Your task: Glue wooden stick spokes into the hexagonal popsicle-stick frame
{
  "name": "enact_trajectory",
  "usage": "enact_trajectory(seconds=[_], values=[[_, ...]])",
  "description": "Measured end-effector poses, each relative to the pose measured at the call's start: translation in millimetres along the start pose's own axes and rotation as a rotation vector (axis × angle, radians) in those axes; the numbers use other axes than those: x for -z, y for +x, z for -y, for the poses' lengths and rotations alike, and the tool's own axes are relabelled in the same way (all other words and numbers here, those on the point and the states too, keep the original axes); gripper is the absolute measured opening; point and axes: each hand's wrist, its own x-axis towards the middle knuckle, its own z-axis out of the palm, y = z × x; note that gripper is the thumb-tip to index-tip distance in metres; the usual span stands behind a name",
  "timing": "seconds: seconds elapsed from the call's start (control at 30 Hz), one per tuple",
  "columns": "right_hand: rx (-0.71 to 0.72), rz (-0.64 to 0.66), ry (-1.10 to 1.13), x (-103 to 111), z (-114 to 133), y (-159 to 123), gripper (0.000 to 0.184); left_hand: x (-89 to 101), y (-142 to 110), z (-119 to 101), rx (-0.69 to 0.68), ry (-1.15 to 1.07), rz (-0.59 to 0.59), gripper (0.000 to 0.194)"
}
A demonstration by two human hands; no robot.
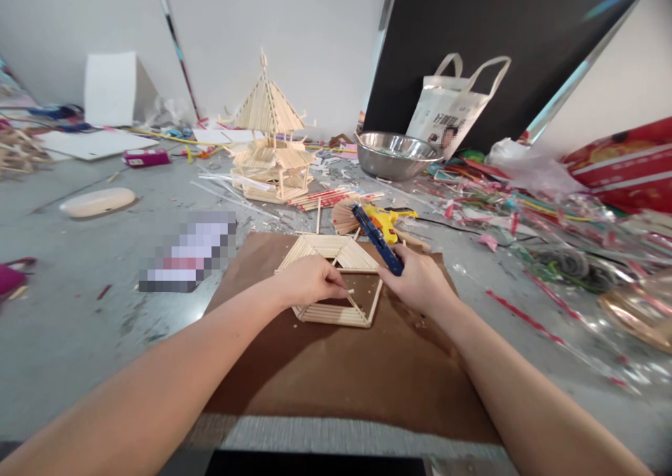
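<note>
A flat, many-sided frame of pale thin wooden sticks (328, 313) lies on a brown sheet (336, 378), with rows of sticks filling some sides. Over its left part reaches my left hand (309, 280), fingers pinched at the upper end of a short wooden stick (359, 304) that slants to the front right corner. My right hand (420, 280), beside the frame's right edge, is closed around a long blue hand tool (376, 239); its exact kind is unclear. Just behind that tool lies a yellow glue gun (386, 222), partly covered by it.
A stick-built pavilion model (270, 147) stands at the back. Near it are a steel bowl (396, 157), a white tote bag (446, 108) and red-tipped sticks (328, 198). A blurred phone (192, 248) lies left of the sheet. Plastic wrappers and scraps (567, 231) cover the right side.
</note>
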Motion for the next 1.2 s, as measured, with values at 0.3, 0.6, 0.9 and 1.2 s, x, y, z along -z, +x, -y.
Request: enact_trajectory(seconds=[0.3, 0.6, 0.9, 1.2], values=[[0.037, 0.015, -0.046, -0.8, 0.7, -2.7, 0.036, -0.2, -0.3, -1.0, 0.018, 0.049, 0.013, 0.021], [0.050, 0.039, -0.033, -1.1, 1.2, -3.9, 0.037, -1.4, -1.5, -9.3, 0.034, 0.227, 0.004, 0.022], [0.068, 0.029, -0.029, -0.6, 2.6, -4.0, 0.036, -1.0, -3.3, -14.3, 0.032, 0.293, 0.031, 0.022], [0.067, 0.025, -0.072, -1.7, 1.6, -3.7, 0.038, -2.1, -3.2, -13.1, 0.027, 0.271, 0.006, 0.021]])
